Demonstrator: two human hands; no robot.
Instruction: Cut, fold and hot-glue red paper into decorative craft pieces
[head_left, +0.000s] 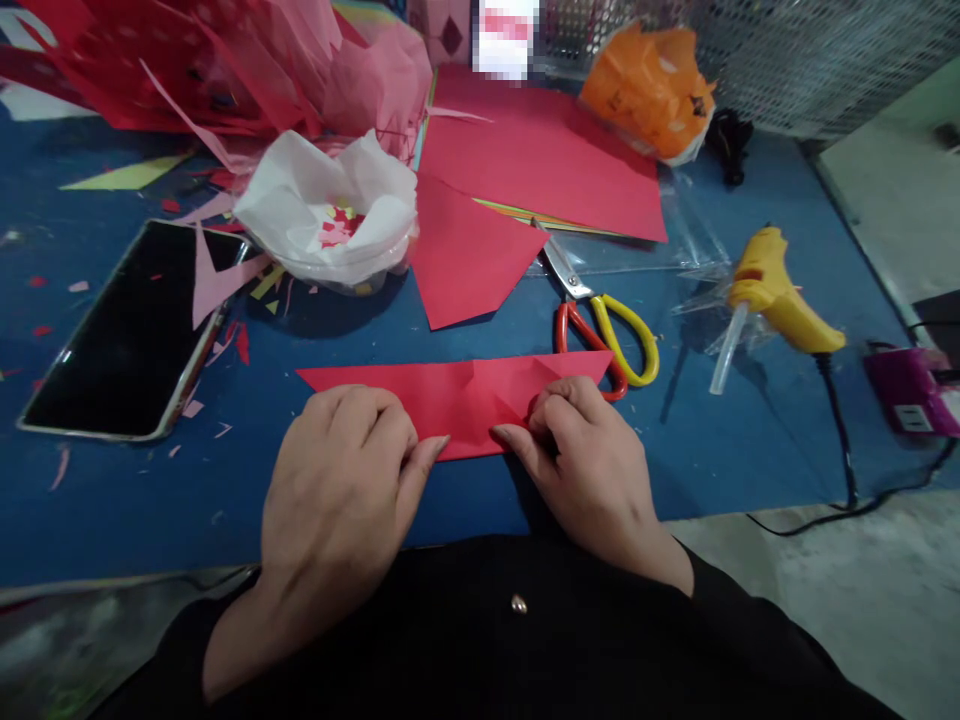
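A folded strip of red paper [457, 405] lies crosswise near the front of the blue table, with pointed ends and a crease at its middle. My left hand [341, 475] is closed on its left part, the thumb pressing along the near folded edge. On the right part my right hand [581, 460] grips the same edge between thumb and curled fingers. Scissors [574, 285] with one red and one yellow handle lie just beyond the paper's right end, the red loop partly covered by it. Another red paper piece [472, 255] rests beyond the strip.
At left are a black-screened phone [135, 330] and paper scraps. A bowl lined with white paper [330, 215] holds small scraps. Red sheets [540, 150] and an orange bag [649, 90] sit at the back. A yellow glue gun [784, 290] with its cord lies right.
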